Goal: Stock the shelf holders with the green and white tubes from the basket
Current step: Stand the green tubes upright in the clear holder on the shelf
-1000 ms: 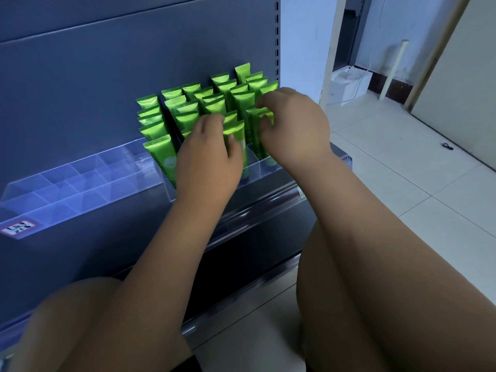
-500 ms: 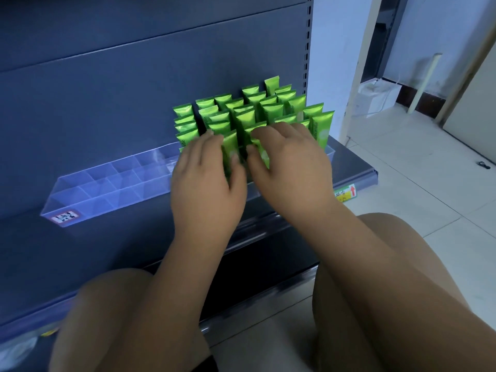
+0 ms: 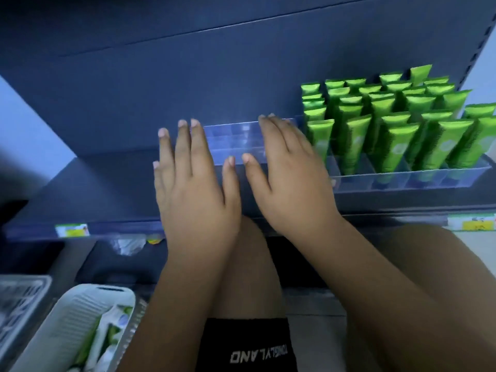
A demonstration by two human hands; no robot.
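A clear plastic holder (image 3: 402,181) with small compartments runs along the dark shelf. Its right part is packed with several upright green tubes (image 3: 394,130); its left part (image 3: 236,140) has bare compartments. My left hand (image 3: 193,183) and my right hand (image 3: 290,178) hover side by side in front of the bare part, palms down, fingers spread, holding nothing. The right hand's fingertips lie just left of the nearest green tube. At the bottom left a white slatted basket (image 3: 77,312) holds green and white tubes (image 3: 110,336).
The dark blue back panel (image 3: 214,63) rises behind the holder. Price labels (image 3: 72,229) sit on the shelf's front rail. A grey crate (image 3: 18,299) stands left of the basket. My bare knees and black shorts (image 3: 247,345) fill the lower middle.
Both hands have left the green tubes and moved left to the bare part of the holder, opening flat. The view has swung left and down, bringing the basket into sight.
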